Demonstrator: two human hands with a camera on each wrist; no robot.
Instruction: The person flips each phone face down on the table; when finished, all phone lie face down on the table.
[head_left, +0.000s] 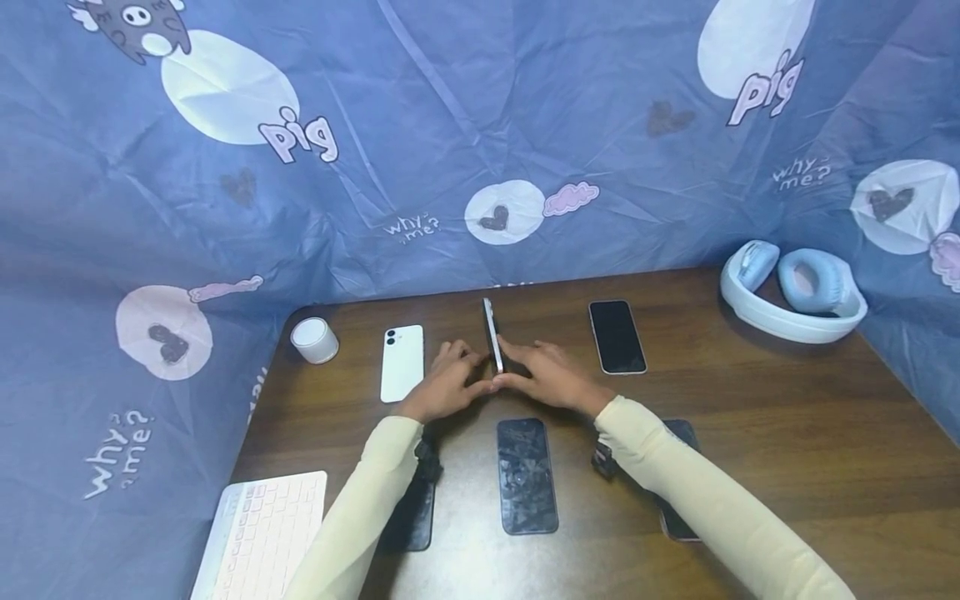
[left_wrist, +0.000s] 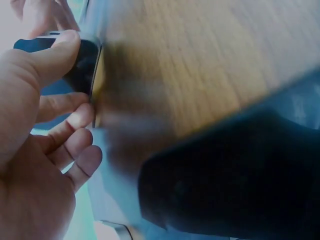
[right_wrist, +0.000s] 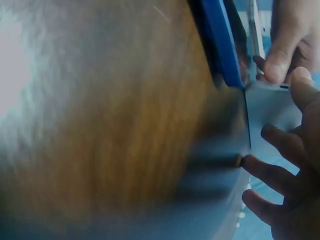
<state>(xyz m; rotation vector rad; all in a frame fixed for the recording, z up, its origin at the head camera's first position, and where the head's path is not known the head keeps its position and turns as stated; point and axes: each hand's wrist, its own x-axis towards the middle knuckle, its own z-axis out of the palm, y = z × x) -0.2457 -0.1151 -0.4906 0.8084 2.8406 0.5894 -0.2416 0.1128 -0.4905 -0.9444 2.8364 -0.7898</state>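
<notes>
A smartphone (head_left: 492, 337) stands on its long edge on the table, between the two hands. Its dark screen (left_wrist: 84, 67) faces the left hand, its pale back (right_wrist: 267, 107) the right. My left hand (head_left: 448, 379) holds it with the thumb at the near end and fingertips low along the screen side. From the other side my right hand (head_left: 553, 375) holds the same phone, thumb at the near end and fingers at the back. Both thumbs come close together there. A white phone (head_left: 402, 362) lies face down just left of the left hand.
A phone (head_left: 618, 337) lies screen up at the back right, another (head_left: 527, 475) in front. Sleeves partly cover two more phones (head_left: 420, 517) (head_left: 681, 521). A white cylinder (head_left: 315, 340), a keyboard (head_left: 270, 533) and blue headphones (head_left: 795, 292) stand around. A patterned cloth (head_left: 420, 167) hangs behind.
</notes>
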